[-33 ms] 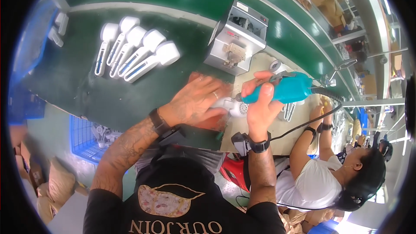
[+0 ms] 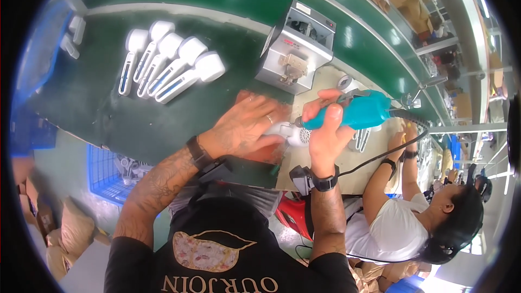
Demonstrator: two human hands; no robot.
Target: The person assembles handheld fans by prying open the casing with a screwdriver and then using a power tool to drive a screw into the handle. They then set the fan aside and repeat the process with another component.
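Observation:
My left hand (image 2: 247,126) lies over a white handheld device (image 2: 298,135), its fingers closed round the handle. The device's round head has a vented grille and points right, over the edge of a red mat (image 2: 266,154). In my right hand (image 2: 327,133) is a teal electric screwdriver (image 2: 359,109), held nearly level with fingers and thumb wrapped round its front part. Its tip meets the device near the neck; the exact contact spot is too small to make out. A black cable trails from the tool's rear.
Several white devices (image 2: 173,65) with round heads lie fanned out at left on the green bench (image 2: 87,97). A grey metal screw feeder (image 2: 293,57) stands beyond my hands. Below the bench is a blue crate (image 2: 103,179) of parts. A co-worker (image 2: 401,222) sits close at right.
My hands, the screwdriver and the white device stay in the same place. The co-worker's hands at right have shifted slightly.

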